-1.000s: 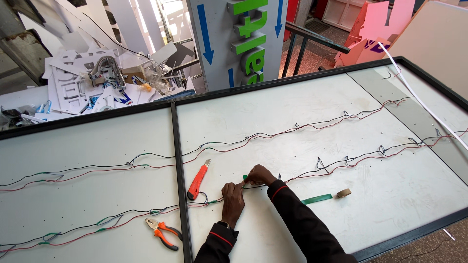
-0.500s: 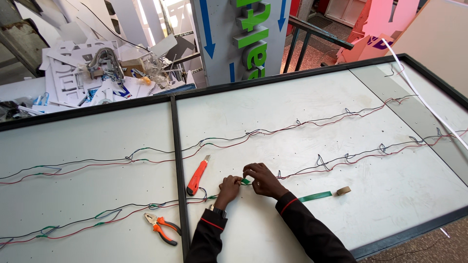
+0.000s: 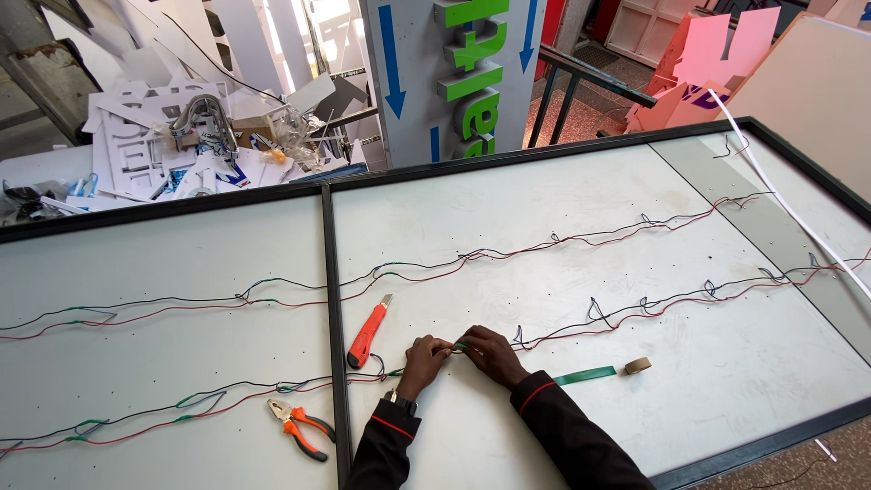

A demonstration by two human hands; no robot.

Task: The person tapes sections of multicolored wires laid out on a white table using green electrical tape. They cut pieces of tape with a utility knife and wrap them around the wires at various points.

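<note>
Green tape (image 3: pixel 461 346) shows as a small bit between my two hands, wrapped at a joint in the red and black wires (image 3: pixel 635 308) that run across the white panel (image 3: pixel 562 227). My left hand (image 3: pixel 425 359) pinches the wire just left of that joint, fingers closed on it, and my right hand (image 3: pixel 490 352) closes over the taped spot from the other side, so the two hands nearly touch. Both sleeves are dark with a thin red stripe at the cuff, and a watch sits on my left wrist. Just left of my left hand lies an orange utility knife (image 3: pixel 367 333), its blade end pointing away from me, close beside the black frame bar (image 3: pixel 330 308) that divides the panel. Nearer to me and across that bar, orange-handled pliers (image 3: pixel 299 428) rest on the left section next to the lower wire run. To the right of my right forearm a strip of green tape trails out to its small roll (image 3: pixel 637 366), lying flat on the panel and apart from my hands. A second pair of wires (image 3: pixel 562 240) crosses the panel farther away from me. Beyond the far edge stands a grey sign with blue arrows and raised green letters (image 3: pixel 458 73), and a heap of white cut-outs (image 3: pixel 172 145) to its left.
</note>
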